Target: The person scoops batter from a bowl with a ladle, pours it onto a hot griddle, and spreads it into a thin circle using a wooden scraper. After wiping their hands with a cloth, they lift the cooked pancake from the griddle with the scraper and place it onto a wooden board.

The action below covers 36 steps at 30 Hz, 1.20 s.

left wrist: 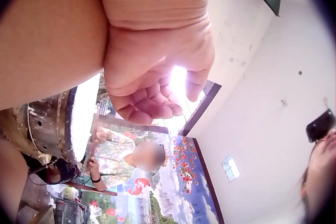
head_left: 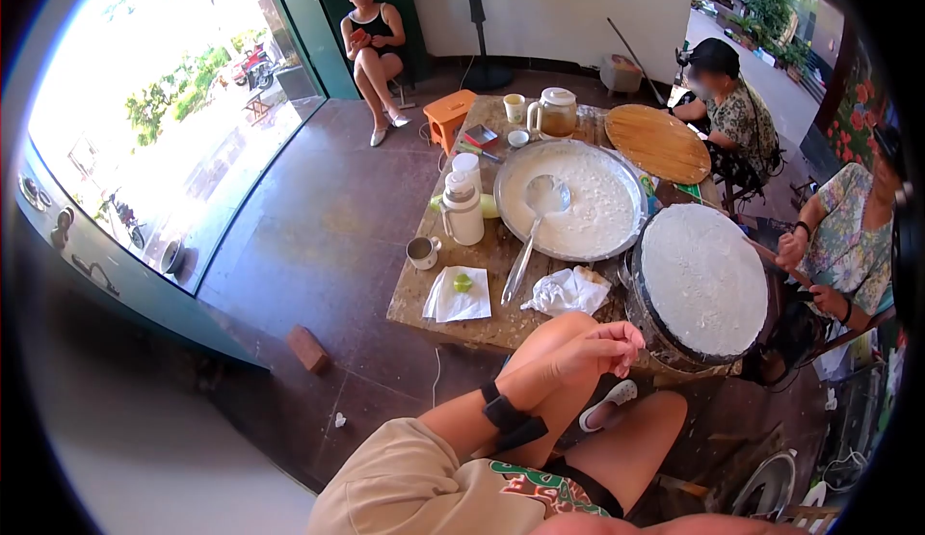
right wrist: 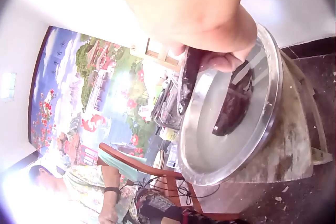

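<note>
My left hand (head_left: pixel 595 352) lies over my raised knee (head_left: pixel 554 337), fingers loosely bent and holding nothing. The left wrist view shows the same hand (left wrist: pixel 157 58) with its palm empty. In the right wrist view, my right hand (right wrist: pixel 223 48) grips a dark, wet-looking piece (right wrist: pixel 190 79) above a metal basin (right wrist: pixel 275 85) of cloudy water. A dark oblong shape (right wrist: pixel 231 111) shows in that water; whether it is separate or a reflection, I cannot tell. In the head view the right hand is out of frame.
A wooden table (head_left: pixel 409 304) bears a big bowl of white batter (head_left: pixel 588 222) with a ladle (head_left: pixel 547 196), thermoses and crumpled cloth (head_left: pixel 568 292). A round griddle (head_left: pixel 703 280) covered in white stands at its right. A person (head_left: pixel 848 236) sits beside it. A brick (head_left: pixel 308 349) lies on the floor.
</note>
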Each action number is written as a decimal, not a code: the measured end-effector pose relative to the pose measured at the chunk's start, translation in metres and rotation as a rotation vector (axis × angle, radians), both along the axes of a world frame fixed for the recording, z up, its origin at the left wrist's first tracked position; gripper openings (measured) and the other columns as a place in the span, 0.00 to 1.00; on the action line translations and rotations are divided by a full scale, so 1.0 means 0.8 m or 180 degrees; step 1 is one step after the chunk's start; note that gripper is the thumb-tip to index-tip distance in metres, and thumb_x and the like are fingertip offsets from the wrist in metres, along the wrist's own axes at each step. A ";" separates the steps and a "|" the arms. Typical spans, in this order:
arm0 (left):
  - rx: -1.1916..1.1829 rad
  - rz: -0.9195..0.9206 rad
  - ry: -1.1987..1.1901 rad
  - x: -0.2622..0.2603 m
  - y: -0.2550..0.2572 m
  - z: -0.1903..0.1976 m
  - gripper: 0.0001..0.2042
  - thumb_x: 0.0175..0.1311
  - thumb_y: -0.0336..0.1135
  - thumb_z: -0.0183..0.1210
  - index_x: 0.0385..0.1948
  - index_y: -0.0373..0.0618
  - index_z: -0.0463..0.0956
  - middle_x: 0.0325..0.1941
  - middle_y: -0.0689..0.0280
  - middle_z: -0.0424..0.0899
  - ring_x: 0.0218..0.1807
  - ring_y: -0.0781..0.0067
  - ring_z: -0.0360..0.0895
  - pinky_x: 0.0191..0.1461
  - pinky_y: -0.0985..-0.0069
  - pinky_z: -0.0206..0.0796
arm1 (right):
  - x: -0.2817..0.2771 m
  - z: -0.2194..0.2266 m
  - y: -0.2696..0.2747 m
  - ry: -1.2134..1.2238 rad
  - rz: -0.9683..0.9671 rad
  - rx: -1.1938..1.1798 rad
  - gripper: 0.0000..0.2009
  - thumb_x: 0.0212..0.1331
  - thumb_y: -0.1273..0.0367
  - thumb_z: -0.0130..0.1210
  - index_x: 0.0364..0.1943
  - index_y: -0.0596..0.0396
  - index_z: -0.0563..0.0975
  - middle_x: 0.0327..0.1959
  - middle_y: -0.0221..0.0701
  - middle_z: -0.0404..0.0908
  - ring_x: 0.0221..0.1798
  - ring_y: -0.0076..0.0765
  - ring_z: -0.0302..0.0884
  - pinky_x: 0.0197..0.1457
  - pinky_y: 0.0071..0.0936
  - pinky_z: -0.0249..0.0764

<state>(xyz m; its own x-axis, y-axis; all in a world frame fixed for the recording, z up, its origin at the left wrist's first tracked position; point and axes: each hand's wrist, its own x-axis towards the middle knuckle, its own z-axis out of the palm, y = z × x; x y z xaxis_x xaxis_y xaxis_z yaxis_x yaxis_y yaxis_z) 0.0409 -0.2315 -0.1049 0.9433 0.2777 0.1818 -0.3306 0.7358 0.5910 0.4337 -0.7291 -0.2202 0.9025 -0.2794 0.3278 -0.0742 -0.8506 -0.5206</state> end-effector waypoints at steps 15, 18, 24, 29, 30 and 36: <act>0.0058 0.0006 -0.0008 -0.002 0.000 0.002 0.08 0.63 0.35 0.52 0.39 0.42 0.70 0.30 0.71 0.71 0.32 0.79 0.68 0.42 0.79 0.60 | -0.002 -0.001 0.011 0.0058 0.0060 0.0021 0.29 0.50 0.65 0.53 0.58 0.65 0.64 0.58 0.49 0.68 0.62 0.52 0.64 0.65 0.37 0.61; 0.0046 -0.0003 0.0030 -0.002 0.000 0.003 0.08 0.63 0.36 0.52 0.38 0.42 0.70 0.30 0.71 0.71 0.31 0.79 0.68 0.42 0.79 0.60 | -0.002 -0.003 0.011 0.0084 0.0064 0.0017 0.29 0.50 0.66 0.54 0.58 0.65 0.64 0.58 0.49 0.68 0.62 0.51 0.64 0.65 0.37 0.60; -0.0020 -0.0040 -0.0058 0.001 0.001 -0.003 0.08 0.63 0.36 0.52 0.39 0.42 0.70 0.30 0.71 0.71 0.31 0.79 0.68 0.42 0.80 0.60 | -0.005 -0.005 0.008 0.0085 0.0058 0.0002 0.29 0.49 0.67 0.54 0.58 0.65 0.64 0.58 0.49 0.68 0.62 0.51 0.64 0.65 0.37 0.60; -0.0009 -0.0007 -0.0053 0.001 0.001 -0.002 0.08 0.62 0.35 0.52 0.38 0.42 0.70 0.30 0.71 0.71 0.32 0.79 0.68 0.42 0.79 0.60 | -0.005 -0.008 0.002 0.0109 0.0062 0.0008 0.29 0.48 0.69 0.54 0.58 0.64 0.64 0.58 0.49 0.68 0.62 0.51 0.64 0.65 0.37 0.60; -0.0030 -0.0004 -0.0063 0.001 0.001 -0.002 0.08 0.62 0.35 0.52 0.38 0.42 0.70 0.30 0.71 0.71 0.32 0.79 0.68 0.42 0.79 0.60 | -0.006 -0.008 0.000 0.0101 0.0053 -0.0004 0.29 0.48 0.69 0.54 0.58 0.64 0.64 0.58 0.49 0.68 0.62 0.51 0.64 0.65 0.37 0.60; -0.0199 -0.0138 0.0014 0.010 0.002 -0.007 0.08 0.62 0.31 0.54 0.41 0.43 0.71 0.28 0.70 0.73 0.31 0.79 0.71 0.37 0.81 0.64 | -0.016 -0.007 -0.036 0.0126 -0.0004 -0.0014 0.30 0.46 0.71 0.55 0.58 0.64 0.64 0.59 0.49 0.68 0.63 0.51 0.63 0.66 0.36 0.60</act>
<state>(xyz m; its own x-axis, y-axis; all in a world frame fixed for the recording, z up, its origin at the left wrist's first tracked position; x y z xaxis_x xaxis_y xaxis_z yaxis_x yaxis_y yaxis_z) 0.0491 -0.2302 -0.1104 0.9554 0.2473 0.1613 -0.2952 0.7849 0.5447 0.4213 -0.7578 -0.2259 0.9143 -0.2793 0.2932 -0.0958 -0.8527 -0.5135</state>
